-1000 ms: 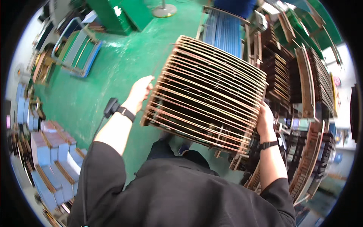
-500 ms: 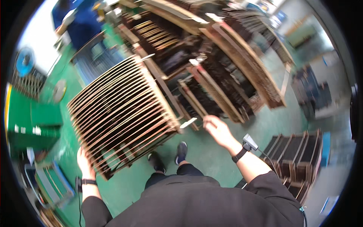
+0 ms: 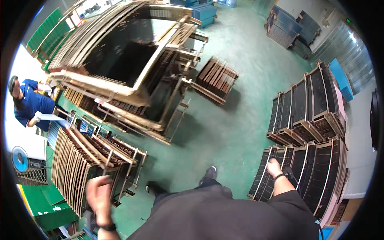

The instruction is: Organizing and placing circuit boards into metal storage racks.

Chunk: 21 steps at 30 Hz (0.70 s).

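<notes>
My left hand (image 3: pixel 99 196) is raised beside a rack of upright slats (image 3: pixel 72 168) on a metal trolley frame. It is smeared by motion, with no object visible in it, and whether it touches the rack cannot be made out. Over at the right, my right hand (image 3: pixel 274 167) appears with its fingers curled in and nothing seen in them. Behind it in the picture stands a dark rack (image 3: pixel 296 170) of black panels with pale rods. Contact between that hand and the rack is not plain.
A large stack of wooden frames (image 3: pixel 140 86) rises ahead on the left. A low slatted crate (image 3: pixel 216 80) rests on the green floor (image 3: pixel 240 124). More dark racks (image 3: pixel 308 102) line the right wall. At far left, a co-worker in blue (image 3: pixel 34 102) holds a pale flat sheet, above a blue fan (image 3: pixel 20 159).
My view has turned to the right. The slatted rack that my left hand touched is out of that position in view, and both hands are apart from where they were. A co-worker now shows clearly.
</notes>
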### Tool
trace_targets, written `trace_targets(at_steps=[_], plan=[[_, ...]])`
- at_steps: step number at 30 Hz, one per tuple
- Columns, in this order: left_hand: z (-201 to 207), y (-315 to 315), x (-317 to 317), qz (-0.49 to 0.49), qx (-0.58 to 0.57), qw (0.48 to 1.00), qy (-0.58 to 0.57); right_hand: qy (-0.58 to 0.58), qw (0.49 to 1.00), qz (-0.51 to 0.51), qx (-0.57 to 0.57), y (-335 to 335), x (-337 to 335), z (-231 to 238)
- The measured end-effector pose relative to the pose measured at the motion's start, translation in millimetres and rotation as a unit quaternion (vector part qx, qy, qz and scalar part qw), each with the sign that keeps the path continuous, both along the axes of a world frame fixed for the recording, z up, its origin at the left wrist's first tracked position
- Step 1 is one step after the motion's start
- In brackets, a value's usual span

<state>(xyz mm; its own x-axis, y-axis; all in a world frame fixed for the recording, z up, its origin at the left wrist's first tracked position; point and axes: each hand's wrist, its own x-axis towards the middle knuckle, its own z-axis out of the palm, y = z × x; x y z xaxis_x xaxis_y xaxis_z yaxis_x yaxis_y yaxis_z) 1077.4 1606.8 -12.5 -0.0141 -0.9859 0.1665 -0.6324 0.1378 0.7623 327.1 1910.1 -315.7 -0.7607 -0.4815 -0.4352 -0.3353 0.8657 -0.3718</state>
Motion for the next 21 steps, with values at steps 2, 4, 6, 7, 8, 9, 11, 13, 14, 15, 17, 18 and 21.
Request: trace_targets(at_steps=[2,4,6,7,8,9,11,13,14,15,17,18,21], plan=[[-48.7,-10.7,-96.1,-0.178,0.136,0.974,0.014,-0.261,0.942,-0.037,-0.207,-100.1,21.5,6.8],[-111.0,-27.1,-159.6,-0.158,0.237,0.955,0.075,-0.261,0.922,0.106,-0.265,-202.3,61.8,80.3],[-168.8,-56.3,-211.1,-0.131,0.363,0.918,0.09,-0.285,0.895,0.227,-0.258,-274.7,67.1,154.4],[-186.9,-66.0,-235.3,-0.125,0.385,0.91,0.095,-0.217,0.895,0.299,-0.251,-309.4,75.2,197.6],[-203.0,-77.6,-263.1,-0.127,0.406,0.899,0.101,-0.214,0.896,0.301,-0.249,-331.2,68.3,212.1],[-221.9,-86.2,-285.3,-0.15,0.396,0.9,0.105,-0.197,0.889,0.317,-0.266,-352.3,60.4,220.4],[-227.2,-105.7,-336.5,-0.2,0.394,0.892,0.094,-0.146,0.887,0.334,-0.284,-381.4,28.0,209.5],[-233.3,-133.3,-385.5,-0.223,0.436,0.864,0.116,-0.092,0.892,0.361,-0.258,-388.8,-15.7,181.8],[-232.1,-150.0,-409.4,-0.232,0.457,0.851,0.112,-0.041,0.896,0.377,-0.232,-384.1,-38.5,167.2],[-234.3,-168.4,-432.0,-0.235,0.453,0.853,0.108,-0.035,0.904,0.39,-0.174,-375.4,-66.0,152.6],[-248.3,-206.0,-473.8,-0.245,0.447,0.853,0.117,-0.025,0.917,0.393,-0.067,-334.6,-122.1,132.0],[-251.2,-228.0,-498.9,-0.264,0.438,0.851,0.12,-0.065,0.936,0.344,-0.036,-301.3,-155.9,113.5],[-226.1,-288.6,-570.5,-0.285,0.405,0.86,0.12,-0.146,0.972,0.181,0.03,-223.6,-240.4,82.1]])
